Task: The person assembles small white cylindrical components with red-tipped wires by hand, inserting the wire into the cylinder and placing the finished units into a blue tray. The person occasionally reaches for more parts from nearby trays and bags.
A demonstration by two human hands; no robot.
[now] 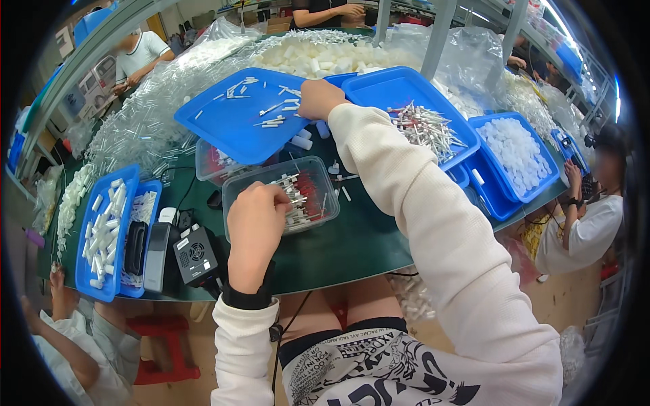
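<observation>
My right hand [319, 99] is closed at the right rim of a shallow blue tray [230, 128], which lies tilted and carries scattered small white stick-like parts [274, 122]. Its fingertips are partly hidden, but it appears to grip that rim. Nearer to me, my left hand [257, 213] reaches over a clear plastic box [328, 215]. Its fingers are curled together beside thin white sticks with red ends [301, 196] inside the box; what they pinch is hidden. Behind, a second clear box [203, 166] sits partly under the blue tray.
Right of my arm, a blue tray [379, 84] holds a pile of white sticks; another blue tray [552, 159] holds white caps. At left stand a blue tray of white tubes [84, 274] and a black device [196, 256]. Clear tubes [135, 128] heap behind. Other people sit around the table.
</observation>
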